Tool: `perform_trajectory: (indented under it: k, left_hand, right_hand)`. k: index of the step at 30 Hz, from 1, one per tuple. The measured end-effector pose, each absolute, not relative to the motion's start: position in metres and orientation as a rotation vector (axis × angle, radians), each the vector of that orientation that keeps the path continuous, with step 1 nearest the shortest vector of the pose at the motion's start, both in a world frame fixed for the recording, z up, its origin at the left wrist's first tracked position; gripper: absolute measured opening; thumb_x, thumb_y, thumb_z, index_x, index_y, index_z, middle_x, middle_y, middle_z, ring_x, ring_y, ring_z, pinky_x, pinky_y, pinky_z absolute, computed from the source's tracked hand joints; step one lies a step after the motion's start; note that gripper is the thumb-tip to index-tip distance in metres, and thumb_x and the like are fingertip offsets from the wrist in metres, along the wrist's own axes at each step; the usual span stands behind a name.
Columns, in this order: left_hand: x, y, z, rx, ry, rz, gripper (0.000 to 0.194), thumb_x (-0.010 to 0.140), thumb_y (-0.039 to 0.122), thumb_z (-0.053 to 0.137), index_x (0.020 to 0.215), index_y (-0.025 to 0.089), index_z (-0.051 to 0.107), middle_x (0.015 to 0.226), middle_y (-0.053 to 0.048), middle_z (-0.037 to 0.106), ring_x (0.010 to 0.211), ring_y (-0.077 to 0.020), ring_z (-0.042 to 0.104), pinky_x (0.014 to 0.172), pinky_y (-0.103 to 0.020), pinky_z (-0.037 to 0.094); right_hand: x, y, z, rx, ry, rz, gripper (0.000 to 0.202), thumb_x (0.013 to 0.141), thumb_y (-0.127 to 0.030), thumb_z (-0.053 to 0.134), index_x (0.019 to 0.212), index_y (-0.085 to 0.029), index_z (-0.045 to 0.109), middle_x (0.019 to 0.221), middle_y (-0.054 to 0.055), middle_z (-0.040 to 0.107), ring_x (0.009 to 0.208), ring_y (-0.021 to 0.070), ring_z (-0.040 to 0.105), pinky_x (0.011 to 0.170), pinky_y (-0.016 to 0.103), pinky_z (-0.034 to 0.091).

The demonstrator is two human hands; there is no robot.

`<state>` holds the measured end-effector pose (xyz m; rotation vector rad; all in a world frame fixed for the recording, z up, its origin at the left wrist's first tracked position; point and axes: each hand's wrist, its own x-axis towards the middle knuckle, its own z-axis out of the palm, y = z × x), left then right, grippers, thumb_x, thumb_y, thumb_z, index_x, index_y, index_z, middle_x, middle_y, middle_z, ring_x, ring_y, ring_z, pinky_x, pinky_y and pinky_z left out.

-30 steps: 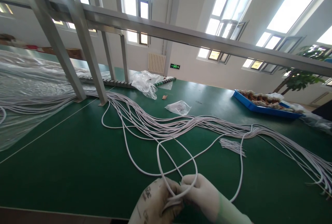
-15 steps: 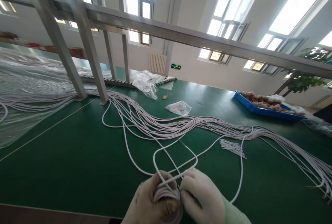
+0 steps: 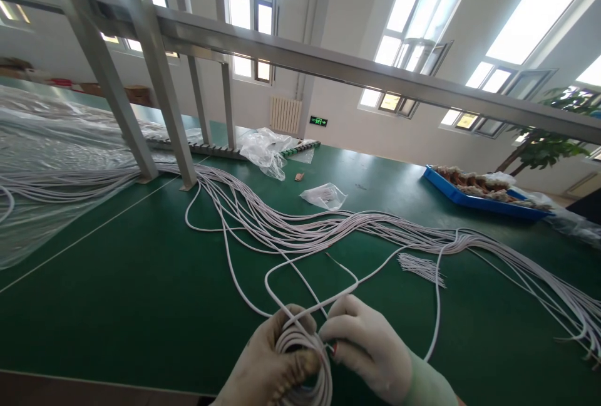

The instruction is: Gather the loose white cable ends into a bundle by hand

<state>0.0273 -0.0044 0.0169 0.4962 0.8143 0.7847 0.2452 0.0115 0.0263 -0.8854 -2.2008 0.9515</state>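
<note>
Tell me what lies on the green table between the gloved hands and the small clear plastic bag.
In the head view, a long bundle of thin white cables crosses the green table between the hands' white cable coil and the small clear plastic bag.

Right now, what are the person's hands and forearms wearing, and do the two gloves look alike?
Both hands are gloved. The left hand wears an off-white glove that looks grubby, with dark smudges on the fingertips and worn patches. The right hand wears a cleaner, smoother white glove, whose cuff turns pale green at the wrist. No bare forearm or sleeve shows.
</note>
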Motion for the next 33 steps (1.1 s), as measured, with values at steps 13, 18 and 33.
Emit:
perform_trajectory:
  k: [13, 18, 33]
  left_hand:
    - [0.032, -0.011, 0.019, 1.09, 1.149, 0.752, 0.024, 0.08, 0.042, 0.077, 0.093, 0.025, 0.068, 0.087, -0.002, 0.071, 0.081, -0.0239, 0.063, 0.074, -0.035, 0.048]
    - [0.029, -0.006, 0.013, 0.768, 0.939, 0.792, 0.052, 0.064, 0.051, 0.092, 0.096, 0.023, 0.061, 0.079, 0.003, 0.067, 0.073, -0.018, 0.057, 0.072, -0.032, 0.045]
    - [0.032, -0.008, 0.014, 0.655, 1.053, 0.882, 0.059, 0.071, 0.066, 0.08, 0.108, 0.022, 0.065, 0.084, 0.001, 0.066, 0.079, -0.019, 0.058, 0.073, -0.031, 0.048]
  right_hand:
    - [0.227, 0.004, 0.003, -1.467, -1.477, 1.644, 0.036, 0.097, -0.05, 0.053, 0.079, -0.02, 0.056, 0.058, -0.007, 0.043, 0.049, 0.011, 0.036, 0.046, 0.024, 0.03]
    - [0.229, 0.0, 0.009, -1.327, -1.587, 1.267, 0.042, 0.096, -0.058, 0.059, 0.098, -0.019, 0.075, 0.089, 0.004, 0.061, 0.077, 0.0191, 0.059, 0.07, 0.032, 0.049]
    - [0.203, -0.027, -0.024, -1.444, -1.887, 0.5, 0.044, 0.107, -0.051, 0.035, 0.127, -0.025, 0.064, 0.11, 0.011, 0.068, 0.089, 0.0245, 0.067, 0.075, 0.037, 0.054]
